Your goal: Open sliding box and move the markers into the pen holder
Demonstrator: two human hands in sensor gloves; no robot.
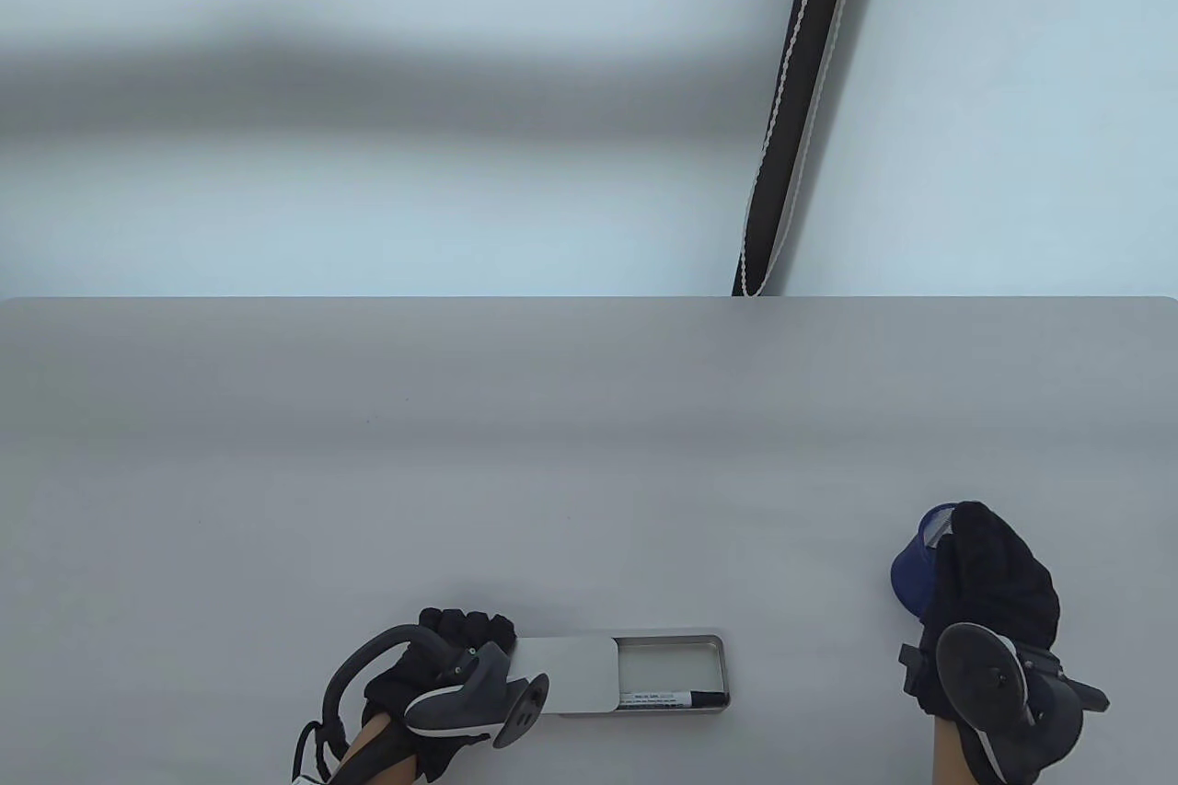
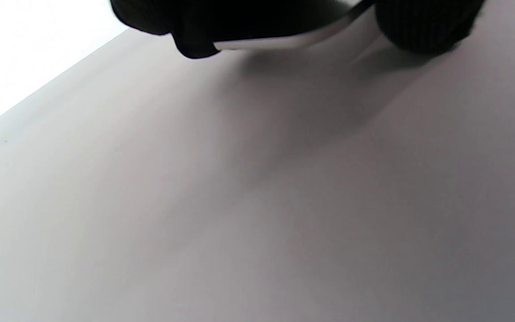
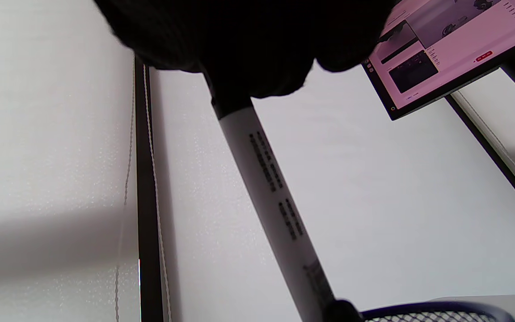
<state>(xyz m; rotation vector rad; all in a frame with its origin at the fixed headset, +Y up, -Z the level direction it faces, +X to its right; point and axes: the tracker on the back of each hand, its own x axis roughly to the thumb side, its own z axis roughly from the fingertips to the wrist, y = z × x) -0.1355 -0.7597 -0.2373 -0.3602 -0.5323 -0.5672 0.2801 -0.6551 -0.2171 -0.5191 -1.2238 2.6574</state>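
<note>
The right hand (image 1: 994, 578) has its fingers (image 3: 257, 53) clamped on the black-capped end of a white marker (image 3: 275, 201); the marker's lower end sits at the rim of the blue mesh pen holder (image 1: 916, 559), near the right end of the table's (image 1: 589, 454) front edge. The left hand (image 1: 451, 656) has its fingers (image 2: 195, 40) and thumb curled round the left end of the sliding box (image 1: 709, 642), at the middle of the front edge. The box lid (image 1: 561, 675) is slid leftward, exposing the tray. A second marker (image 1: 676, 698) lies in the tray along its front wall. A black strip with a bead cord (image 1: 796, 95) hangs on the wall behind the table. A monitor (image 3: 445, 44) appears in the right wrist view.
</note>
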